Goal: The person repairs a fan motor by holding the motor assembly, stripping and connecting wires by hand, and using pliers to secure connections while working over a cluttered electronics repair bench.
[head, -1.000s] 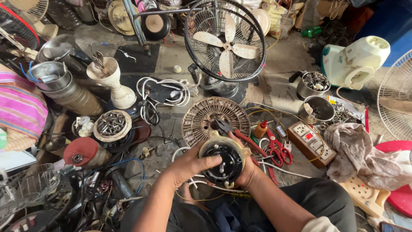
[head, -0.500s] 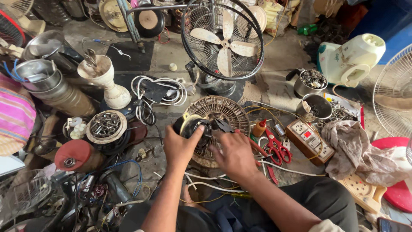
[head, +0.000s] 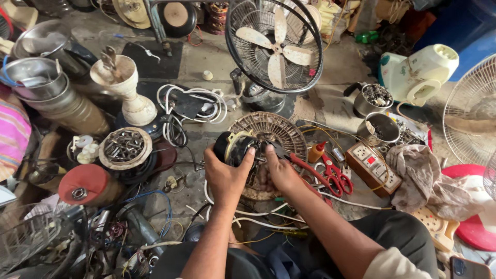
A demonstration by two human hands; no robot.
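Since a moment ago your hands have carried the black motor point(head: 235, 149) a little left, to the edge of the round grille point(head: 271, 135) on the floor point(head: 330, 103), below the standing fan point(head: 276, 46). Your left hand point(head: 226, 175) grips the motor, fingers clenched around it; your right hand point(head: 281, 173) touches it beside the red pliers point(head: 310, 173).

Grey, dusty concrete floor point(head: 341, 67) in daylight, crowded with a caged metal pedestal fan point(head: 276, 44), steel pots point(head: 36, 77) and tangled white cables point(head: 194, 101).
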